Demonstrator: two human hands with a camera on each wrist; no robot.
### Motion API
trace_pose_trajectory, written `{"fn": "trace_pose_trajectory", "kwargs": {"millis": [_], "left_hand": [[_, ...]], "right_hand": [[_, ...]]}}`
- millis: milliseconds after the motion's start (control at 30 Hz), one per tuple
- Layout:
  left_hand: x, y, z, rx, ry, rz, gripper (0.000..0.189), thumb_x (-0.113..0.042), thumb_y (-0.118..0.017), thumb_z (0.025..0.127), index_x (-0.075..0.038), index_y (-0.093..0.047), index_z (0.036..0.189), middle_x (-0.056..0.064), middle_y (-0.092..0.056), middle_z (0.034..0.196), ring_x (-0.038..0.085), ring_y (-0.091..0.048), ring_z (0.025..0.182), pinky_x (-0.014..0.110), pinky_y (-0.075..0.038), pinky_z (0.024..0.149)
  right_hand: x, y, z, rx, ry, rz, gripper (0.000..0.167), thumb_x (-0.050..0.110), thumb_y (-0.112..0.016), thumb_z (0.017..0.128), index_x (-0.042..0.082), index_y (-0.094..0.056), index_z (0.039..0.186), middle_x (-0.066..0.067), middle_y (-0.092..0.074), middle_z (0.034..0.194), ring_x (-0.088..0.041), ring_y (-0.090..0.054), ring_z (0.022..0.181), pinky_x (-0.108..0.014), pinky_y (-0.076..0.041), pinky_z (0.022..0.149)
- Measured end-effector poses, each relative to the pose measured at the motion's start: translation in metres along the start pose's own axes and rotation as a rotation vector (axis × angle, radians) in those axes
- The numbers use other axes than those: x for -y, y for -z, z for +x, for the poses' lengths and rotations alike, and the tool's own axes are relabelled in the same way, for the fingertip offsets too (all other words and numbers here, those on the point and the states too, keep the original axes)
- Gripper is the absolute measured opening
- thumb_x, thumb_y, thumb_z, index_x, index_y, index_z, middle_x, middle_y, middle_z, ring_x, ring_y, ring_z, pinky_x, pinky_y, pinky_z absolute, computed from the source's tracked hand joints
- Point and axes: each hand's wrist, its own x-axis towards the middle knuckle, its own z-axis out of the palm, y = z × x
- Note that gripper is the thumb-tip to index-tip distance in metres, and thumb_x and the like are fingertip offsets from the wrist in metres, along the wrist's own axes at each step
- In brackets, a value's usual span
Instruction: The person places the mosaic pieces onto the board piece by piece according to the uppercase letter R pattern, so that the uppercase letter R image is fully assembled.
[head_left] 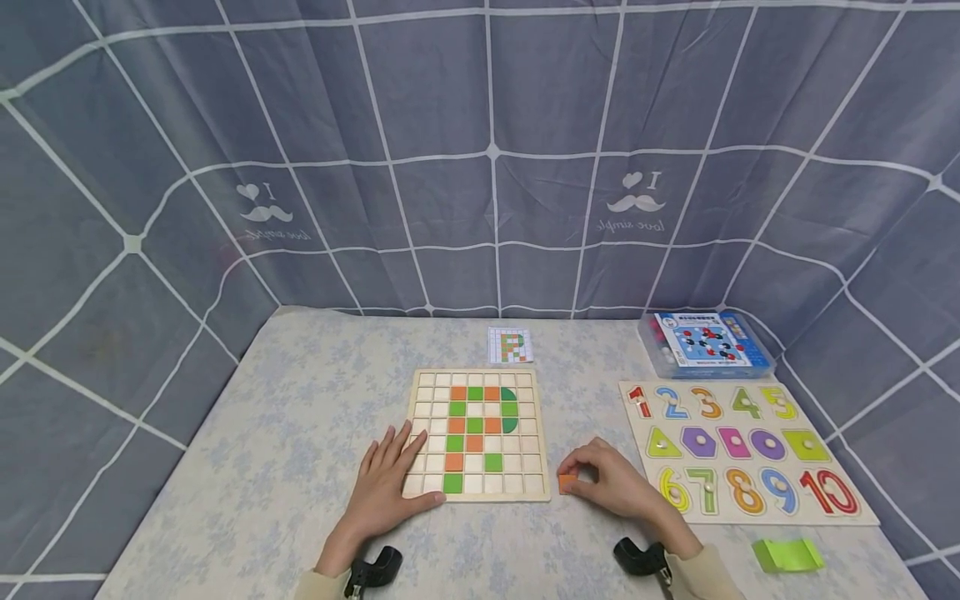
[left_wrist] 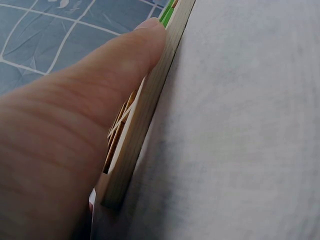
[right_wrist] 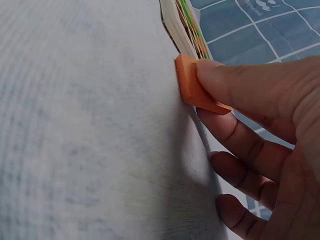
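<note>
A wooden grid board lies on the table, with orange and green square tiles and two rounded green pieces set in its cells. My left hand rests on the board's left edge and near corner, fingers spread and straight. In the left wrist view its thumb lies along the wooden rim. Just right of the board, my right hand pinches an orange square tile between thumb and forefinger, low over the tabletop. Its other fingers are loosely bent in the right wrist view.
Behind the board lies a small pattern card showing a similar coloured figure. To the right are a number and shape puzzle board, a plastic box with a blue label and a bright green holder. A grey-blue checked curtain surrounds the table.
</note>
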Motion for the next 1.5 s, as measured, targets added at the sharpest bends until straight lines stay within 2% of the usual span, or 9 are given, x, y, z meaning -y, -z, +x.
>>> {"fn": "trace_pose_trajectory", "kwargs": {"millis": [233,433,633,1000,1500], "left_hand": [[0.000,-0.001,0.000,-0.003,-0.001,-0.001,0.095,-0.064,-0.067,0.075,-0.013,-0.036,0.148,0.013,-0.021,0.155,0.038,-0.012,0.141,0.057,-0.008,0.108],[-0.001,0.000,0.001,-0.002,-0.003,-0.011,0.095,-0.062,-0.068,0.075,-0.012,-0.036,0.148,0.014,-0.020,0.155,0.038,-0.012,0.140,0.058,-0.007,0.108],[0.000,0.001,0.002,-0.002,-0.003,-0.005,0.095,-0.063,-0.068,0.075,-0.012,-0.036,0.148,0.014,-0.021,0.155,0.039,-0.012,0.140,0.058,-0.008,0.108],[0.001,0.001,0.001,-0.006,-0.013,-0.017,0.094,-0.061,-0.068,0.075,-0.012,-0.036,0.148,0.015,-0.021,0.154,0.039,-0.012,0.140,0.057,-0.008,0.108],[-0.001,0.001,0.001,-0.004,0.006,-0.003,0.095,-0.064,-0.068,0.074,-0.013,-0.035,0.149,0.013,-0.021,0.155,0.038,-0.012,0.140,0.057,-0.008,0.108]], "right_hand": [[0.005,0.002,0.002,0.032,-0.047,0.067,0.006,0.021,-0.075,0.084,0.022,-0.072,0.088,0.013,-0.056,0.078,-0.010,-0.050,0.073,-0.026,-0.043,0.066],[0.009,0.000,0.005,0.015,-0.090,0.086,0.006,0.020,-0.074,0.085,0.023,-0.070,0.087,0.012,-0.057,0.077,-0.008,-0.051,0.072,-0.025,-0.044,0.064],[0.015,-0.004,0.012,-0.014,-0.060,0.127,0.004,0.021,-0.073,0.085,0.020,-0.071,0.088,0.010,-0.058,0.079,-0.009,-0.053,0.073,-0.026,-0.046,0.064],[0.027,-0.021,0.031,-0.002,-0.047,0.161,0.004,0.024,-0.074,0.085,0.022,-0.070,0.086,0.011,-0.058,0.079,-0.009,-0.053,0.074,-0.025,-0.047,0.064],[0.044,-0.036,0.045,0.011,0.009,0.103,0.005,0.019,-0.076,0.082,0.019,-0.072,0.083,0.014,-0.057,0.074,-0.009,-0.051,0.070,-0.025,-0.045,0.062]]}}
